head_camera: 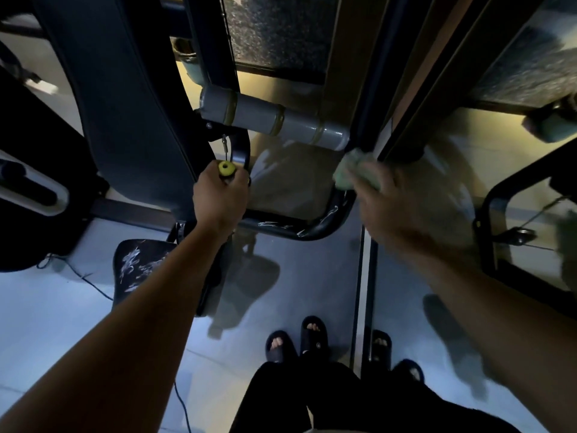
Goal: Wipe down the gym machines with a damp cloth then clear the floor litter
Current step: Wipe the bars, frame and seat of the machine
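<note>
Fingers (371,179) of our right hand (402,204), motion-blurred, press a green damp cloth (352,170) against the right end of the grey roller pad (274,120); how tightly they curl we cannot tell. Our left hand (218,198) grips a yellow-capped handle (226,168). We judge the roller's long axis runs leftward and up from the cloth, nearer the right hand. Sandalled feet (296,342) stand below.

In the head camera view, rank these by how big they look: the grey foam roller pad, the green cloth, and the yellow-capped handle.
1. Grey foam roller pad, plainly largest.
2. Green cloth, partly hidden under the right hand, so likely bigger than it shows.
3. Yellow-capped handle, mostly hidden inside the left hand.
</note>
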